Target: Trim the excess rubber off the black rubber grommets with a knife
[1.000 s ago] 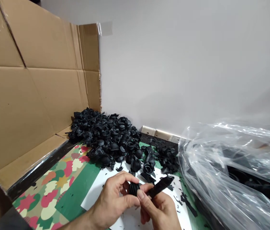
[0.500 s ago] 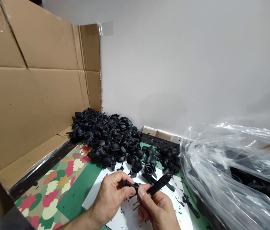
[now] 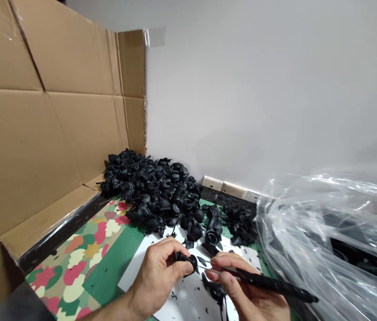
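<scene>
My left hand (image 3: 161,276) pinches a small round black rubber part (image 3: 188,262) between thumb and fingers, above the white sheet (image 3: 178,299). To its right, my right hand (image 3: 245,290) grips a black-handled tool (image 3: 275,285) whose thin metal prongs point left at the part. Whether the prong tips touch the part is not clear. A strip of black scrap (image 3: 215,290) lies on the sheet between the hands. Just beyond them is a large heap of ribbed black rubber parts (image 3: 155,187).
Black scraps (image 3: 240,220) are piled right of the heap. A cardboard wall (image 3: 75,125) stands at the left, beside a patterned sheet (image 3: 78,263) on a green surface (image 3: 115,261). Clear plastic bags (image 3: 309,232) lie at the right, and a grey wall (image 3: 262,89) rises behind.
My right hand has moved right, away from my left hand, and the tool has turned so its prongs face the held part. The whole view has shifted slightly.
</scene>
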Motion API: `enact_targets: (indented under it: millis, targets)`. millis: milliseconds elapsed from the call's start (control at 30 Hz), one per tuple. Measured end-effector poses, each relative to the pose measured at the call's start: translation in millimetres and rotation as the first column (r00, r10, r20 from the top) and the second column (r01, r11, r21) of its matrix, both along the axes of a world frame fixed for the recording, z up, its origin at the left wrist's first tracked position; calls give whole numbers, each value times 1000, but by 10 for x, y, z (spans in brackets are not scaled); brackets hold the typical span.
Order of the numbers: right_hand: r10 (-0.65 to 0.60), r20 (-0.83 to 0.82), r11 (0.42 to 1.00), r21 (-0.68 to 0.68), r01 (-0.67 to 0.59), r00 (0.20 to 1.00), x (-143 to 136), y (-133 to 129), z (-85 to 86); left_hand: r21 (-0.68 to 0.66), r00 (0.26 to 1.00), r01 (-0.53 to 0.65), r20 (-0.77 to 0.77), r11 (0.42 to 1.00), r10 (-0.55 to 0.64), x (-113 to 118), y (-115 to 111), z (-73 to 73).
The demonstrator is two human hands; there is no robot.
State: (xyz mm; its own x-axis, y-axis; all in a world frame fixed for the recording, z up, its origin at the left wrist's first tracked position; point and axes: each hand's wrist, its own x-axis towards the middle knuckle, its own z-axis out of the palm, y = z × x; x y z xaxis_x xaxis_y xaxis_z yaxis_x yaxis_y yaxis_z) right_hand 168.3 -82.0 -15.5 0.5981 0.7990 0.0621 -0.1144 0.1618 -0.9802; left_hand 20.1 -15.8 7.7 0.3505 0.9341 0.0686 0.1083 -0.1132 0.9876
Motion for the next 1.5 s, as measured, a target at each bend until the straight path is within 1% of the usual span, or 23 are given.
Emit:
enact_targets:
  millis: [100,200,367,533,600,700,733,800,867,900,967,1033,1100,1167,1300,1500]
  targets:
    - [-3,15,996,91,2,1000,-28,22,-44,86,999,15,-41,996,-11,-6,-17,6]
    - [27,30,987,157,-31,999,-62,40,-38,135,997,37,-72,990,-27,-4,-26,16]
    - [31,83,982,184,-46,996,-82,48,1,166,994,48,-107,985,-31,-1,-27,35]
    - [31,96,980,193,-50,995,-107,49,-18,172,993,52,-113,984,-33,-12,-33,28]
    - [21,139,976,214,-51,990,-129,52,-13,167,993,52,-114,985,-33,-14,-40,22]
    - [-29,291,960,275,-55,956,-120,46,21,156,993,62,-109,986,-45,-15,-56,13]
    - [-69,336,956,291,-34,940,-94,41,31,152,993,66,-105,986,-50,-15,-63,9]
    - [-167,384,959,276,60,908,-13,25,35,142,994,67,-91,988,-55,-14,-72,2]
    - [-237,363,964,201,173,901,83,10,16,126,996,58,-79,990,-48,-15,-72,-5]
    - [-244,334,968,144,207,911,123,6,3,121,996,50,-75,991,-42,-16,-70,-8]
    - [-212,255,977,50,206,943,168,6,-14,120,997,44,-73,992,-35,-19,-62,-9]
    - [-145,202,989,13,145,969,159,14,-6,123,996,42,-78,992,-32,-21,-56,-4]
    - [-67,164,998,29,63,984,112,23,18,122,996,41,-90,992,-30,-21,-54,6]
    - [-18,105,998,56,12,994,57,28,32,121,994,39,-103,992,-27,-19,-56,16]
    - [6,19,996,85,-7,1000,-20,32,4,126,993,43,-118,991,-28,-14,-63,27]
    - [79,14,988,135,-80,997,-65,31,21,168,994,65,-99,984,-49,-16,-60,20]
